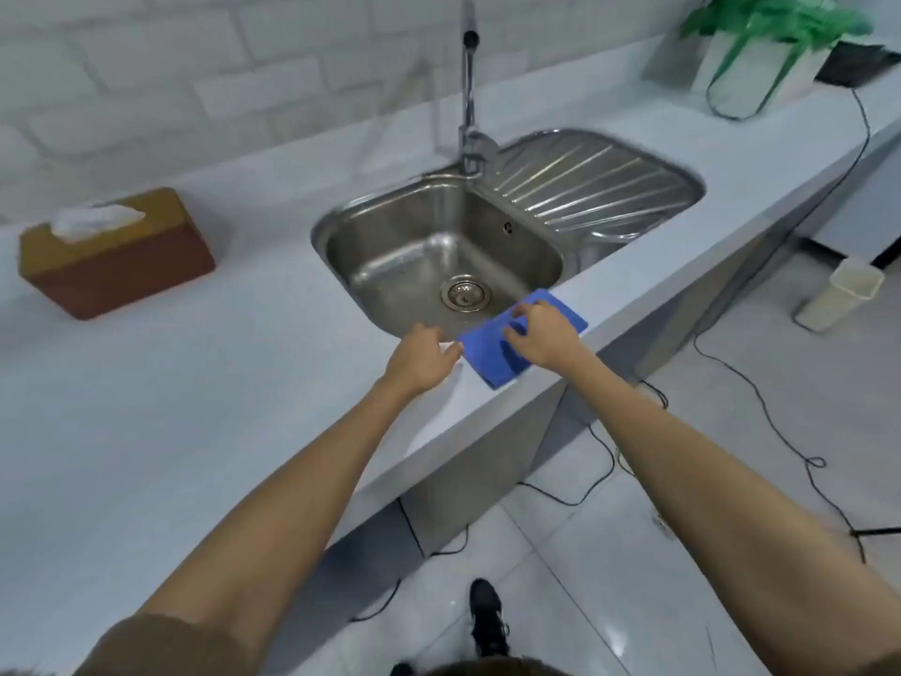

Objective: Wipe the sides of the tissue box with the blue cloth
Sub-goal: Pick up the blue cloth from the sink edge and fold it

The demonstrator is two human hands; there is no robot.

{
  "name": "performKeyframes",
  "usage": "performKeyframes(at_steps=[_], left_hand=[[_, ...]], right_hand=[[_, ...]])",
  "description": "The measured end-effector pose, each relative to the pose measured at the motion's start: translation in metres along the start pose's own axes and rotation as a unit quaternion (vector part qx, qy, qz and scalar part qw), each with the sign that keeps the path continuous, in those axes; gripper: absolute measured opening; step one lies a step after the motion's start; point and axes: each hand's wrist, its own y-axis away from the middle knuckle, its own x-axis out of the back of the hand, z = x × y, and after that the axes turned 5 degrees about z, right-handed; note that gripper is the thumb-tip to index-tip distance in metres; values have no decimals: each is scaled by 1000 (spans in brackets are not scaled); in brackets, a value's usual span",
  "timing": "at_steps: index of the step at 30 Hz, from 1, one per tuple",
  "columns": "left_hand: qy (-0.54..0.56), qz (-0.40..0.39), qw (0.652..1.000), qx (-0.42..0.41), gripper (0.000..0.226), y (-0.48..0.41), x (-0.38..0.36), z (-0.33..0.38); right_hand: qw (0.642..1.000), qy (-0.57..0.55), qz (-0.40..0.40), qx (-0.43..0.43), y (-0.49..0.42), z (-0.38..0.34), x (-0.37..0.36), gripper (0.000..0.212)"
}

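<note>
The blue cloth (517, 341) lies folded on the counter (195, 407) edge in front of the sink (439, 251), with the right hand (541, 334) pressed on top, fingers curled into it, and the left hand (421, 356) loosely closed at its near corner, holding nothing clearly. To pick it up well, I would bunch it firmly in one hand before carrying it left to the tissue box (117, 253), which stands well apart. The box's far sides are hidden, and blur makes the fingertip contact hard to read.
</note>
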Motion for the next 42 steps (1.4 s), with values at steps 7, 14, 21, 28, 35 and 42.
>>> performKeyframes(at_steps=[7,14,21,28,35,42], left_hand=[[-109,-27,993,33,51,-35,-39,22],[105,-5,992,70,19,-50,-32,27],[401,-56,901,156,5,-51,-1,36],[584,67,781,211,32,-44,55,-12],[559,156,793,184,40,-26,117,-76],[655,150,694,259,21,9,172,-161]], right_hand=[[1000,25,-6,-16,-31,40,12,36],[990,79,-101,53,-57,41,16,56],[975,-50,-212,47,-82,3,30,10],[861,-378,-342,14,-101,-76,38,14],[807,-491,-325,37,-114,-191,-7,19],[817,-416,-386,102,-116,-301,-62,37]])
